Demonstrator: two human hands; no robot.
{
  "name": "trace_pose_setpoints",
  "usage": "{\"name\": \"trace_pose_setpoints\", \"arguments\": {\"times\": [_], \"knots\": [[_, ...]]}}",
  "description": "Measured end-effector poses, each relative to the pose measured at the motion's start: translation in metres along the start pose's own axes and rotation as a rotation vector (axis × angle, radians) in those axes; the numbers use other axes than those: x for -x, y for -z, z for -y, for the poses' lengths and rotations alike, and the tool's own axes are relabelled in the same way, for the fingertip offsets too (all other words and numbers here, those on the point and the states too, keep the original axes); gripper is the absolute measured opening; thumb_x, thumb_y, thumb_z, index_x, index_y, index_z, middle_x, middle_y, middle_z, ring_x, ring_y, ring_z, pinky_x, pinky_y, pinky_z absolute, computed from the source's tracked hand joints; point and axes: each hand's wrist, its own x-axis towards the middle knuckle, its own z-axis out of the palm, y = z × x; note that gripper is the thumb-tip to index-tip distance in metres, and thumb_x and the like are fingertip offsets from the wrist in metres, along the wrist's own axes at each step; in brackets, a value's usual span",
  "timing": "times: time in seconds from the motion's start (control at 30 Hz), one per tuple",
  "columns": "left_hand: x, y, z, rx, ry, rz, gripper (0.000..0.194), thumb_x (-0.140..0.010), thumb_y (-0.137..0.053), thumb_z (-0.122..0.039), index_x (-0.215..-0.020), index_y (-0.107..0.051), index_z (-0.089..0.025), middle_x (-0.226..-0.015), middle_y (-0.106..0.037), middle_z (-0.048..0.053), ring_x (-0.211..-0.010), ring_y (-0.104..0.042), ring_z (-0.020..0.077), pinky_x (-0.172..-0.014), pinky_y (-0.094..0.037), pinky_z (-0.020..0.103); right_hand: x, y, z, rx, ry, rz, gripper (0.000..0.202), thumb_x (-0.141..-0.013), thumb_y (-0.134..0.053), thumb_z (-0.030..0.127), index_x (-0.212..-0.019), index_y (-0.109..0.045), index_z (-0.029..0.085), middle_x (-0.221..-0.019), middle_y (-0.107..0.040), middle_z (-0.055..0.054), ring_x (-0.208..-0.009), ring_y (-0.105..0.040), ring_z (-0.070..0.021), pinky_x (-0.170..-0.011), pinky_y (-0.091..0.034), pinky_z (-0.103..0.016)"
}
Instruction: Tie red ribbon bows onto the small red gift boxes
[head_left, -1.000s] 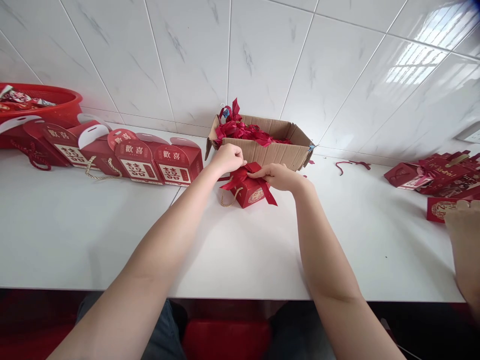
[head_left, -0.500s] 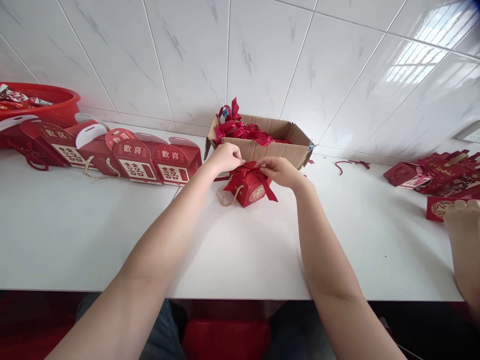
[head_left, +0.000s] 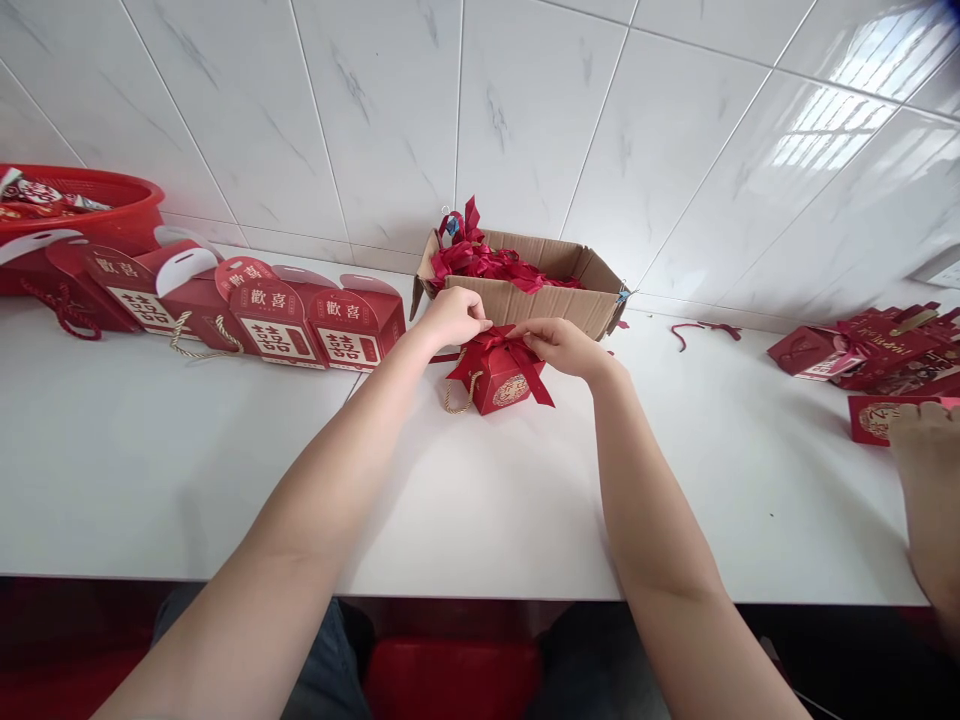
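The person's right hand (head_left: 561, 347) has drawn back since the earlier frame from the middle to the right of the shiny red ribbon bow (head_left: 504, 345). On the glossy white bench (head_left: 480, 500), an open brown cardboard carton (head_left: 551, 306) stands just behind a small red gold-printed paper box (head_left: 508, 391). The bow lies atop that box, left hand (head_left: 456, 316) fingers pinched on its left, right-hand fingers pinching its right; a twisted gold cord handle (head_left: 473, 389) hangs at the box's left

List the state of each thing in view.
Small red cardboard box: ribbon-topped.
Shiny red ribbon: looped into bow.
Left hand: fingers at the ribbon.
Right hand: pinching the ribbon.
Brown cardboard carton: open, holding ribbons.
Round red plastic basket: holding wrapped packets.
Row of red cardboard boxes: standing.
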Motion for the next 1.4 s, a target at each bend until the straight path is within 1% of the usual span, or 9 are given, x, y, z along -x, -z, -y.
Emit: {"name": "trace_pose_setpoints", "arguments": {"times": [0.13,0.23,0.33,0.43,0.57,0.7,0.87,1.1,1.4], "knots": [[-0.002,-0.003,0.002,0.004,0.003,-0.008,0.021,-0.072,-0.072,-0.019,-0.058,-0.056,-0.017,-0.066,-0.062,0.002,-0.062,-0.054,0.0134,-0.062,-0.040,0.029,-0.002,-0.002,-0.003,-0.022,-0.004,0.008,0.032,-0.087,-0.044,0.015,-0.105,-0.070,0.021,-0.100,-0.071,-0.004,-0.087,-0.063,-0.0178,-0.077,-0.051,-0.032],[-0.001,-0.002,0.002,0.061,0.057,0.004,0.020,-0.072,-0.073,-0.020,-0.060,-0.057,-0.017,-0.067,-0.063,0.002,-0.064,-0.055,0.0140,-0.062,-0.040,0.028,-0.001,-0.002,-0.003,-0.065,-0.022,-0.018,0.027,-0.088,-0.047,0.021,-0.105,-0.067,0.019,-0.083,-0.068,-0.003,-0.074,-0.059,-0.0152,-0.067,-0.049,-0.029],[0.001,0.005,0.001,0.265,0.166,0.112,0.015,-0.070,-0.075,-0.020,-0.073,-0.060,-0.017,-0.075,-0.066,0.002,-0.069,-0.059,0.0144,-0.065,-0.043,0.027,0.001,-0.001,0.000,-0.106,-0.063,-0.101,0.026,-0.090,-0.050,0.032,-0.107,-0.063,0.018,-0.072,-0.062,-0.001,-0.065,-0.055,-0.0134,-0.061,-0.047,-0.027],[0.002,0.014,0.001,0.469,0.225,0.172,0.030,-0.066,-0.079,-0.025,-0.089,-0.060,-0.018,-0.092,-0.068,0.004,-0.080,-0.063,0.0159,-0.072,-0.047,0.028,0.002,0.003,0.004,-0.120,-0.101,-0.220,0.032,-0.093,-0.046,0.041,-0.109,-0.062,0.018,-0.084,-0.063,-0.003,-0.073,-0.058,-0.0133,-0.068,-0.048,-0.027],[0.005,0.024,-0.003,0.498,0.152,0.068,0.023,-0.074,-0.071,-0.033,-0.089,-0.063,-0.017,-0.100,-0.068,0.006,-0.092,-0.064,0.0179,-0.081,-0.048,0.031,0.004,0.010,0.004,-0.096,-0.153,-0.325,0.053,-0.095,-0.034,0.057,-0.096,-0.068,0.016,-0.083,-0.064,-0.005,-0.079,-0.060,-0.0154,-0.075,-0.048,-0.028],[0.011,0.026,-0.013,0.264,-0.016,0.108,0.018,-0.075,-0.069,-0.032,-0.086,-0.071,-0.018,-0.095,-0.070,0.005,-0.092,-0.062,0.0186,-0.082,-0.046,0.030,0.010,0.017,0.007,-0.065,-0.289,-0.244,0.064,-0.085,-0.040,0.073,-0.079,-0.070,0.016,-0.084,-0.066,-0.009,-0.079,-0.062,-0.0197,-0.059,-0.047,-0.027],[0.016,0.014,-0.025,-0.026,-0.176,0.247,0.018,-0.074,-0.068,-0.033,-0.085,-0.074,-0.021,-0.104,-0.068,0.004,-0.096,-0.062,0.0225,-0.081,-0.046,0.032,0.016,0.018,0.015,-0.027,-0.220,-0.130,0.033,-0.077,-0.068,0.050,-0.089,-0.070,0.019,-0.091,-0.070,-0.007,-0.079,-0.063,-0.0173,-0.059,-0.048,-0.025],[0.015,-0.004,-0.028,-0.115,-0.213,0.202,0.018,-0.076,-0.067,-0.034,-0.080,-0.072,-0.017,-0.111,-0.066,0.008,-0.101,-0.060,0.0250,-0.078,-0.047,0.032,0.011,0.013,0.013,-0.031,-0.200,-0.232,0.020,-0.080,-0.064,0.036,-0.081,-0.069,0.017,-0.088,-0.071,-0.006,-0.074,-0.062,-0.0157,-0.059,-0.048,-0.025],[0.015,-0.005,-0.027,-0.105,-0.181,0.200,0.013,-0.076,-0.069,-0.030,-0.075,-0.073,-0.018,-0.100,-0.069,0.007,-0.087,-0.061,0.0209,-0.070,-0.046,0.031,0.009,0.011,0.008,-0.043,-0.208,-0.180,0.021,-0.082,-0.058,0.031,-0.066,-0.055,0.017,-0.073,-0.068,-0.004,-0.070,-0.061,-0.0153,-0.055,-0.044,-0.024]]}}
